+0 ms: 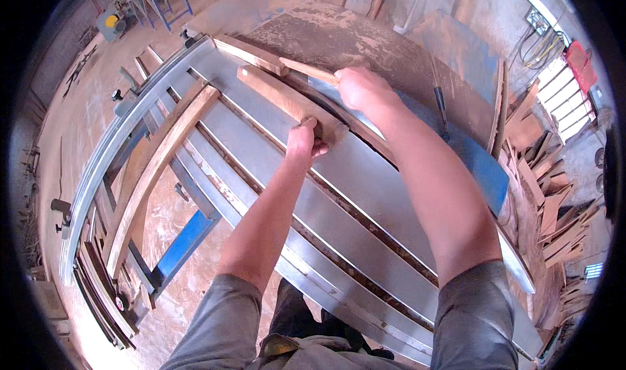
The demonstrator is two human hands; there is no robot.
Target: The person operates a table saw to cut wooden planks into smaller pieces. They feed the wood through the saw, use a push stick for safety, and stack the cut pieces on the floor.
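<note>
My left hand [306, 139] is closed on the near end of a thick wooden block [277, 95], with the thumb on the side facing me. The block lies slantwise on the grey metal machine table [365, 181]. My right hand [364, 88] reaches farther out, closed around a thin wooden stick [310, 69]. The stick points left, and its tip meets the end of a wooden beam [251, 54] along the table's far edge. My fingertips on the stick are partly hidden.
A long wooden board [163, 158] lies across the sliding frame at left, beside a metal rail [98, 168]. Beyond the table is a dusty board surface [339, 34]; a black lever [440, 103] rises by a blue panel [479, 168]. Wood offcuts [554, 200] heap at right.
</note>
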